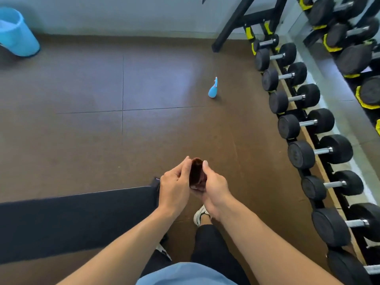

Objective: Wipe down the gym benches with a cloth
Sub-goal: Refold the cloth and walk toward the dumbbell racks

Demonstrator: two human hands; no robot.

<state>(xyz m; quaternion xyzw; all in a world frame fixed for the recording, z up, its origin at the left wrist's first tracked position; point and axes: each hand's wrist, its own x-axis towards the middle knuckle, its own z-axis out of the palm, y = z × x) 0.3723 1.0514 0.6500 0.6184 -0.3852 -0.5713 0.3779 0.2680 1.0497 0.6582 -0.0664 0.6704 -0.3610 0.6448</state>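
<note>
The cloth [197, 175] is showing as a small, dark reddish-brown bundle, folded or bunched into a narrow upright wad, and it is sitting near the middle of the view at about 6 o'clock from the frame's centre. Both hands are gripping it: the left hand [174, 186] is curling its fingers against the cloth's left side, and the right hand [214, 187] is closing round its right side with the thumb lying up along the top edge. The cloth is being held in the air above the brown floor [82, 89], just beside the end of the bench. No writing or label is readable on it.

The bench, a desk [78, 219] with a black padded top, is lying at 8 o'clock, its near corner just beside the left hand. A blue spray bottle [213, 90] is standing upright on the floor at 1 o'clock, well apart from the hands; any print on it is too small to read. A blue bucket [17, 33] is sitting at 10 o'clock by the wall. A rack of black dumbbells [304, 122] is running along the right side from 1 to 5 o'clock; marks on their ends are too blurred to read. A white shoe [200, 217] is showing below the right hand
</note>
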